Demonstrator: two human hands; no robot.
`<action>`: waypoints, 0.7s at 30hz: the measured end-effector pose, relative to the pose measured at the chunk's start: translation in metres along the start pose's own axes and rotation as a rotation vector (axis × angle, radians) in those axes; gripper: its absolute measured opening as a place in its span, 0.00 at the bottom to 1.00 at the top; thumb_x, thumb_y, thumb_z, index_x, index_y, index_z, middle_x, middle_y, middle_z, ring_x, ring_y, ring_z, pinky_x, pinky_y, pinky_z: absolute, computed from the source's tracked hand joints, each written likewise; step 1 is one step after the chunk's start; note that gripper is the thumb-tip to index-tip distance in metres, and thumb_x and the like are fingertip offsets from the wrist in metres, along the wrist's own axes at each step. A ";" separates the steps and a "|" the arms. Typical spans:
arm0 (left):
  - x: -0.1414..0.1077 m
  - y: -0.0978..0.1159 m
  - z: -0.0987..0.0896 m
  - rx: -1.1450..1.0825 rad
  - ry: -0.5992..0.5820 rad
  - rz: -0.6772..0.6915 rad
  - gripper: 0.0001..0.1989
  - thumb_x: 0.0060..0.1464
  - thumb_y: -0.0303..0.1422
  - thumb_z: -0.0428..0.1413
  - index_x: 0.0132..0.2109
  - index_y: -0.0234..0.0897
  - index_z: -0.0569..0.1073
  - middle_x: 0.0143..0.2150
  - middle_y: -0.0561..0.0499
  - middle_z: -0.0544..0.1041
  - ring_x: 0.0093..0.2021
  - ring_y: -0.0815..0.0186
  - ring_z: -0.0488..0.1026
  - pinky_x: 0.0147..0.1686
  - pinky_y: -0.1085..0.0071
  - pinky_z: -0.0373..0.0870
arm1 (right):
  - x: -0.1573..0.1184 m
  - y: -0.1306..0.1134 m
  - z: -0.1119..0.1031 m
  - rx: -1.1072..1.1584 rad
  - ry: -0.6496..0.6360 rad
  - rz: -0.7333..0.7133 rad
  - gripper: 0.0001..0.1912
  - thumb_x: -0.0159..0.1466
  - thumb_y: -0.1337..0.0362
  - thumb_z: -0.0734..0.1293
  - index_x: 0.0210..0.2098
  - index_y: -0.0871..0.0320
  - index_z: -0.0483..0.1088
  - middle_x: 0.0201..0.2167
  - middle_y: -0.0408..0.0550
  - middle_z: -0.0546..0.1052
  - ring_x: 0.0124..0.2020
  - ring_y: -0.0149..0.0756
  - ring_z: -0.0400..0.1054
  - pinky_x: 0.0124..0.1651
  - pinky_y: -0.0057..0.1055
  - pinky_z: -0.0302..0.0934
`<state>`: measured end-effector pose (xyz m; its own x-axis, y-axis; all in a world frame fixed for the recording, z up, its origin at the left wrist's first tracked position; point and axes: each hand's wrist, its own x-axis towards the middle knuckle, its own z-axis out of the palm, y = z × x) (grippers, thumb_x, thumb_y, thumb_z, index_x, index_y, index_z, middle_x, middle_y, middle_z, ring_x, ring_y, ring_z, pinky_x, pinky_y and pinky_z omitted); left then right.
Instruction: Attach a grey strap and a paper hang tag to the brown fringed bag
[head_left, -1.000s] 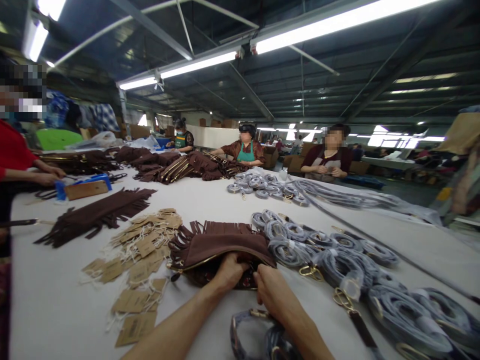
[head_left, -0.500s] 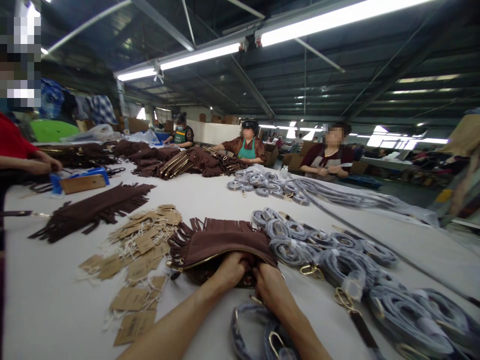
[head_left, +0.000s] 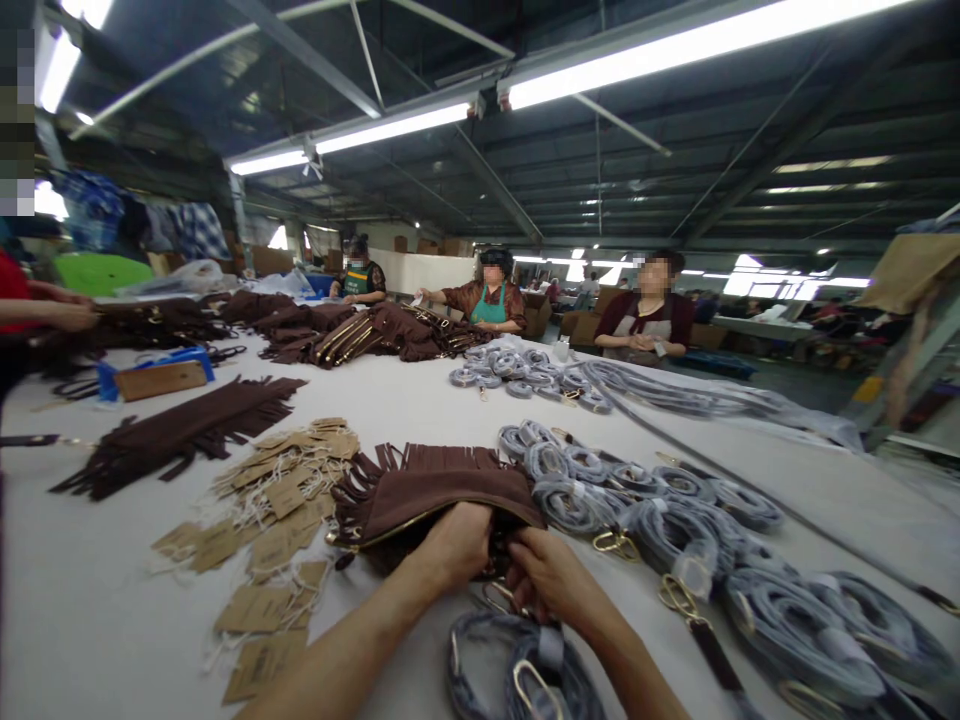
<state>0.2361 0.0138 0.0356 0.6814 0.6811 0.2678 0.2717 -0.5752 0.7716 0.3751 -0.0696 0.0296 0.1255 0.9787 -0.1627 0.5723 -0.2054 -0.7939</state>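
Note:
A dark brown fringed bag (head_left: 450, 490) lies in front of me with its gold zipper open towards me. My left hand (head_left: 461, 540) reaches into the bag's mouth; its fingers are hidden inside. At the right end of the opening, my right hand (head_left: 551, 570) is closed with thumb and curled fingers on the bag's edge. Just below that hand lies a coiled grey strap (head_left: 487, 650) in clear wrapping, with a gold clasp (head_left: 536, 690). To the left of the bag, brown paper tags (head_left: 289, 490) with white strings are heaped.
More wrapped strap coils (head_left: 675, 530) spread across the right side of the table. Another fringed piece (head_left: 187, 430) lies at left, near a blue holder (head_left: 195, 358) with a brown block. Brown bags (head_left: 405, 330) are piled at the back. Co-workers sit across, and a red-sleeved person stands left.
My right hand has drawn slightly out of the bag's mouth, showing its curled fingers. My left hand stays inside. The view has shifted a little, and the red-sleeved person's hands have moved.

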 end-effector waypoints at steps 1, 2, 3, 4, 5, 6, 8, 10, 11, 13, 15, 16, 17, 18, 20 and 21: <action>-0.001 0.006 -0.007 0.046 -0.016 0.004 0.12 0.50 0.24 0.50 0.39 0.37 0.76 0.42 0.41 0.78 0.48 0.51 0.72 0.54 0.58 0.64 | -0.002 0.001 -0.004 0.065 -0.015 0.003 0.15 0.64 0.64 0.52 0.40 0.59 0.67 0.26 0.47 0.76 0.21 0.36 0.73 0.19 0.28 0.61; -0.002 0.012 -0.013 0.104 -0.032 0.009 0.10 0.51 0.24 0.49 0.35 0.37 0.75 0.38 0.42 0.77 0.44 0.52 0.73 0.50 0.58 0.66 | -0.004 0.000 -0.009 0.148 -0.022 -0.007 0.14 0.64 0.62 0.54 0.42 0.59 0.67 0.27 0.46 0.76 0.23 0.36 0.74 0.20 0.27 0.63; -0.003 0.019 -0.020 0.161 -0.045 0.019 0.09 0.52 0.25 0.49 0.32 0.37 0.73 0.33 0.43 0.76 0.39 0.54 0.73 0.47 0.59 0.67 | -0.005 0.000 -0.013 0.242 -0.018 -0.030 0.14 0.63 0.59 0.57 0.43 0.58 0.67 0.28 0.45 0.76 0.25 0.35 0.74 0.23 0.27 0.65; -0.003 0.025 -0.026 0.198 -0.053 0.036 0.08 0.53 0.26 0.48 0.30 0.37 0.71 0.30 0.45 0.75 0.36 0.56 0.72 0.44 0.61 0.67 | -0.006 -0.002 -0.017 0.332 0.000 -0.069 0.15 0.61 0.55 0.60 0.43 0.58 0.68 0.28 0.44 0.76 0.26 0.35 0.75 0.25 0.28 0.67; -0.003 0.030 -0.031 0.205 -0.054 0.062 0.08 0.53 0.26 0.48 0.29 0.38 0.70 0.29 0.47 0.74 0.34 0.59 0.71 0.41 0.63 0.67 | -0.007 -0.004 -0.020 0.406 0.033 -0.120 0.18 0.59 0.52 0.63 0.42 0.58 0.68 0.28 0.43 0.76 0.27 0.34 0.74 0.27 0.28 0.68; -0.003 0.035 -0.034 0.176 -0.060 0.085 0.08 0.52 0.27 0.48 0.29 0.38 0.69 0.29 0.49 0.73 0.33 0.61 0.70 0.39 0.66 0.67 | -0.007 -0.006 -0.022 0.457 0.076 -0.175 0.20 0.57 0.49 0.66 0.41 0.58 0.69 0.28 0.43 0.76 0.27 0.34 0.74 0.28 0.28 0.68; -0.003 0.040 -0.037 0.002 -0.101 0.070 0.05 0.49 0.28 0.48 0.30 0.38 0.68 0.30 0.51 0.73 0.30 0.65 0.68 0.32 0.71 0.65 | -0.005 -0.011 -0.023 0.516 0.165 -0.269 0.24 0.55 0.44 0.68 0.38 0.58 0.70 0.27 0.42 0.75 0.23 0.32 0.72 0.25 0.28 0.68; -0.003 0.039 -0.033 -0.238 -0.195 -0.031 0.03 0.45 0.30 0.49 0.30 0.37 0.66 0.28 0.52 0.72 0.26 0.67 0.66 0.24 0.74 0.62 | -0.003 -0.013 -0.019 0.596 0.225 -0.330 0.25 0.55 0.42 0.68 0.37 0.58 0.70 0.23 0.40 0.74 0.19 0.29 0.68 0.21 0.26 0.65; -0.003 0.038 -0.029 -0.339 -0.257 -0.083 0.03 0.43 0.31 0.49 0.30 0.37 0.65 0.27 0.53 0.72 0.25 0.68 0.66 0.22 0.75 0.60 | -0.001 -0.012 -0.016 0.645 0.243 -0.350 0.24 0.55 0.42 0.68 0.37 0.58 0.70 0.21 0.39 0.73 0.17 0.27 0.66 0.20 0.25 0.63; -0.002 0.033 -0.019 -0.485 -0.344 -0.136 0.04 0.41 0.32 0.51 0.28 0.37 0.64 0.27 0.53 0.72 0.25 0.68 0.67 0.22 0.75 0.61 | 0.001 -0.010 -0.011 0.730 0.272 -0.365 0.23 0.56 0.44 0.69 0.37 0.58 0.70 0.18 0.37 0.72 0.14 0.24 0.62 0.18 0.22 0.59; -0.002 0.027 -0.010 -0.567 -0.368 -0.132 0.06 0.40 0.33 0.53 0.27 0.36 0.64 0.29 0.52 0.73 0.28 0.67 0.69 0.25 0.74 0.64 | 0.003 -0.006 -0.007 0.823 0.304 -0.356 0.22 0.55 0.45 0.71 0.36 0.58 0.70 0.19 0.36 0.72 0.13 0.22 0.59 0.16 0.20 0.56; -0.001 0.024 -0.006 -0.600 -0.365 -0.127 0.06 0.40 0.33 0.54 0.27 0.36 0.65 0.30 0.51 0.73 0.30 0.66 0.70 0.27 0.73 0.66 | 0.004 -0.005 -0.006 0.873 0.316 -0.347 0.22 0.53 0.46 0.73 0.35 0.57 0.70 0.20 0.36 0.73 0.13 0.21 0.58 0.15 0.20 0.55; -0.001 0.021 -0.003 -0.628 -0.357 -0.126 0.07 0.40 0.33 0.55 0.27 0.35 0.65 0.30 0.51 0.73 0.31 0.66 0.70 0.28 0.73 0.66 | 0.004 -0.005 -0.005 0.922 0.320 -0.339 0.22 0.52 0.46 0.74 0.35 0.57 0.71 0.21 0.36 0.73 0.13 0.20 0.58 0.15 0.19 0.55; 0.000 0.019 -0.001 -0.653 -0.345 -0.129 0.07 0.40 0.33 0.55 0.27 0.35 0.66 0.30 0.51 0.73 0.31 0.67 0.70 0.30 0.72 0.66 | 0.005 -0.005 -0.005 0.970 0.316 -0.331 0.22 0.51 0.47 0.75 0.34 0.57 0.71 0.22 0.37 0.74 0.13 0.20 0.59 0.16 0.20 0.56; 0.001 0.016 0.001 -0.711 -0.308 -0.156 0.08 0.39 0.33 0.57 0.27 0.34 0.67 0.28 0.51 0.74 0.30 0.67 0.71 0.33 0.71 0.67 | 0.005 -0.005 -0.005 1.045 0.293 -0.310 0.22 0.49 0.48 0.76 0.35 0.56 0.71 0.25 0.39 0.76 0.18 0.23 0.65 0.21 0.21 0.63; 0.001 0.014 0.002 -0.740 -0.277 -0.181 0.09 0.38 0.33 0.58 0.28 0.34 0.68 0.28 0.51 0.75 0.30 0.67 0.72 0.34 0.71 0.68 | 0.005 -0.005 -0.006 1.069 0.289 -0.299 0.22 0.49 0.49 0.76 0.35 0.56 0.72 0.27 0.40 0.77 0.22 0.26 0.69 0.25 0.24 0.67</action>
<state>0.2420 0.0058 0.0460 0.8397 0.5425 0.0248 -0.0604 0.0479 0.9970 0.3780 -0.0636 0.0363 0.3605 0.9211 0.1472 -0.3532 0.2809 -0.8924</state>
